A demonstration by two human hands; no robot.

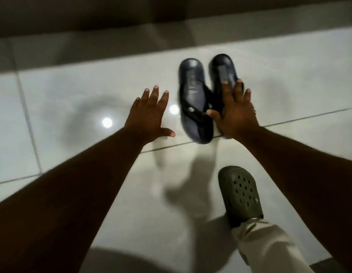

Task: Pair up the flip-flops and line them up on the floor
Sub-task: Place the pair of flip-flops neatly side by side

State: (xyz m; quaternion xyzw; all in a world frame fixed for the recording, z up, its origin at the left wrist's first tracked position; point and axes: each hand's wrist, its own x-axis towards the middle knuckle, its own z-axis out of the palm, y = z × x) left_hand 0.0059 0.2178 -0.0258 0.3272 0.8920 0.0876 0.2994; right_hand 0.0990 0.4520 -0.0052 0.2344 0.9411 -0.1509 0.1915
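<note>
Head view, pale glossy tiled floor (72,91), two bright light reflections on it left of centre.

Left hand (149,115): fingers spread wide apart, palm down, holding nothing. It is just left of the flip-flops and not touching them; whether it rests on the tile or hovers cannot be told.

Left flip-flop (192,99): dark navy, sole flat on the floor, strap side up, toe end toward the person, heel end toward the far wall. Its toe end lies on a grout line.

Right flip-flop (223,69): same dark colour, just beside the left one, roughly parallel, apparently touching near the straps. Its near half is hidden.

Right hand (234,113): fingers splayed, laid flat over the near half of the right flip-flop, pressing rather than clamping; thumb reaches toward the left flip-flop's strap. A ring shows on one finger.

Lower right: an olive-green perforated clog (240,194) on the person's foot, pale trouser leg (267,247) above it, well apart from the pair. Image is motion-blurred.
</note>
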